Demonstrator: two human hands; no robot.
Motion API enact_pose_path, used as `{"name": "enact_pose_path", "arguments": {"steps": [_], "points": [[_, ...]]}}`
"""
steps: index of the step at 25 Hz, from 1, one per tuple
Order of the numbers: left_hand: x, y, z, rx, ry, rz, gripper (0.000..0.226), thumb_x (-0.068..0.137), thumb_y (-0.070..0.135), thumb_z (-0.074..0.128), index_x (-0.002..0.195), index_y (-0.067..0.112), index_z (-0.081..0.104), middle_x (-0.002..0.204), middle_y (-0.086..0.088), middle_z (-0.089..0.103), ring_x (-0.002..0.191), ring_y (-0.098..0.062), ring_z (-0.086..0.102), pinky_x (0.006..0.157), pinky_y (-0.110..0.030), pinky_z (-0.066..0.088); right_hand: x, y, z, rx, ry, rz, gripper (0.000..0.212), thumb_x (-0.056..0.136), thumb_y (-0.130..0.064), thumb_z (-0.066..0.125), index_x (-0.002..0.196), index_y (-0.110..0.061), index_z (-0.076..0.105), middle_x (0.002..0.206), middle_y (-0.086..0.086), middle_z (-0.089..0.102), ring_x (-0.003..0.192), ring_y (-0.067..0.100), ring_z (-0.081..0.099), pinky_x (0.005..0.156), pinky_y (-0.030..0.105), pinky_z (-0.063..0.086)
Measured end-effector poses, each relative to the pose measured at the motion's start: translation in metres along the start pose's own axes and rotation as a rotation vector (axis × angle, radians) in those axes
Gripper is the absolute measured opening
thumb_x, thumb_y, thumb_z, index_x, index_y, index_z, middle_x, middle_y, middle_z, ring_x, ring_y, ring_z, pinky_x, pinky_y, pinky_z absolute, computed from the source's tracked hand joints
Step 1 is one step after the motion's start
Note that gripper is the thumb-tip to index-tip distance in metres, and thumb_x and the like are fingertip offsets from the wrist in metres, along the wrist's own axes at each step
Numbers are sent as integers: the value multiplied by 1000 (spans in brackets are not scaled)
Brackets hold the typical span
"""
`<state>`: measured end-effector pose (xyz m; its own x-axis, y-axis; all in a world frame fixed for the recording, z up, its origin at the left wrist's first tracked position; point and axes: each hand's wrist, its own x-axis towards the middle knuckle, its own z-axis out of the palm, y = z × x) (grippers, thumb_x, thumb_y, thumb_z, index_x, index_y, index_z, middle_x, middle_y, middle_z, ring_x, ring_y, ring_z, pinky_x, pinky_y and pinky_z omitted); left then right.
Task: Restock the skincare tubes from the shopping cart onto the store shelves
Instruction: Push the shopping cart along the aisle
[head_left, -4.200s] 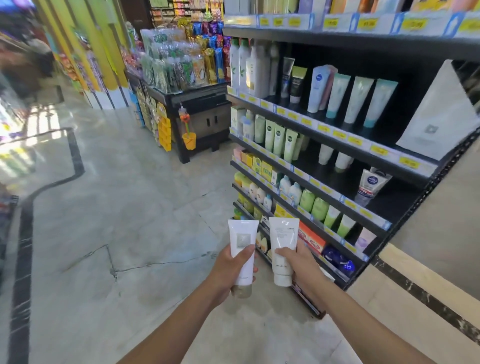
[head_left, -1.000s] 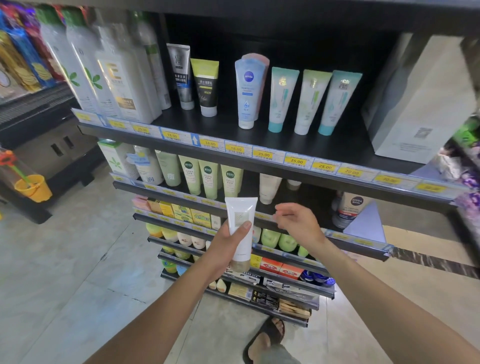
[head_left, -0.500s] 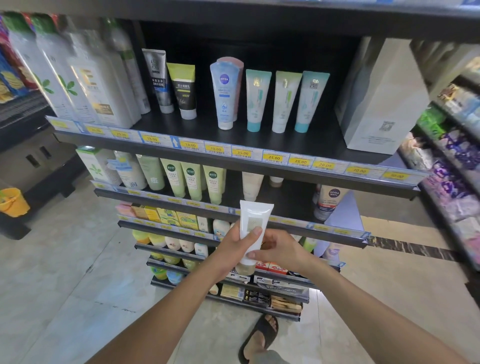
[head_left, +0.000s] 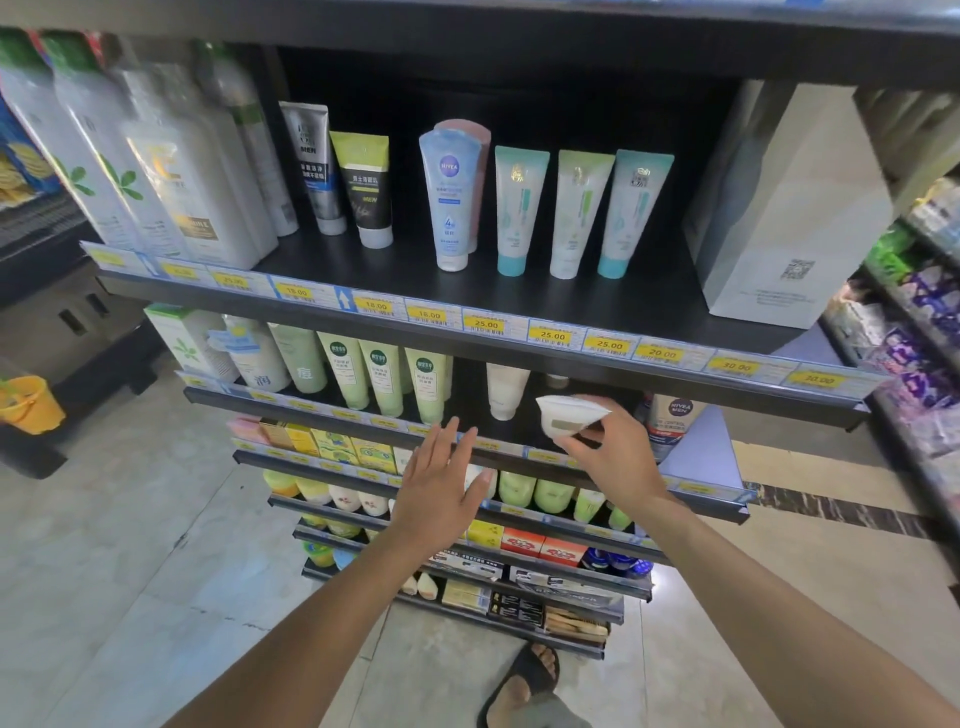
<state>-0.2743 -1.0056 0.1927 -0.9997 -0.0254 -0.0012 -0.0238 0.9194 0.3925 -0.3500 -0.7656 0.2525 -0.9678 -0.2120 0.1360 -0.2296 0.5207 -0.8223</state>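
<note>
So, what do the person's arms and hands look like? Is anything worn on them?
The left arm and right arm are bare up to the picture's edge, no sleeve showing. The left hand and right hand wear no glove, ring, watch or bracelet.

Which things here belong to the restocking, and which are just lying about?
Job: white tube pinched by right hand; open left hand; second shelf; shelved tube.
Lying about: yellow bucket; big white box; tall bottles; sandal.
</note>
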Motion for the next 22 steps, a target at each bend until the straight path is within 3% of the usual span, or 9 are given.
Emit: {"name": "enact_pose_path", "arguments": {"steps": [5,7,10,16,22], "points": [[8,-7,12,172,-13,4,79,97,69,-2,165,29,-2,173,1,-9,158,-20,-17,129,-44,-1,31,18,12,-27,55,51,40,82,-16,84,120,-18,70,115,-3,70,95,-4,63,77,2,47],[11,-9,13,170,-7,5,74,101,66,7,165,30,-1,174,1,-7,159,-19,-16,129,-45,2,44,22,15,-37,55,120,40,82,-17,83,120,-14,69,115,-1,72,96,4,65,82,8,47],[12,-15,15,161,7,11,69,105,63,17,165,31,2,174,4,-4,159,-17,-14,129,-49,10,59,29,21,-71,45,187,42,84,-23,82,121,-11,67,118,3,72,108,18,67,95,29,49],[11,-19,13,155,-8,11,72,99,64,8,164,34,-1,173,7,-4,158,-14,-15,129,-49,12,74,33,26,-84,36,204,40,86,-25,81,122,-12,67,121,5,72,112,20,66,94,27,43],[10,-18,12,156,-10,15,65,108,49,28,165,33,0,173,6,-4,158,-15,-15,129,-48,13,73,37,29,-111,28,199,41,85,-24,81,122,-13,67,120,3,72,112,19,66,97,28,45]]}}
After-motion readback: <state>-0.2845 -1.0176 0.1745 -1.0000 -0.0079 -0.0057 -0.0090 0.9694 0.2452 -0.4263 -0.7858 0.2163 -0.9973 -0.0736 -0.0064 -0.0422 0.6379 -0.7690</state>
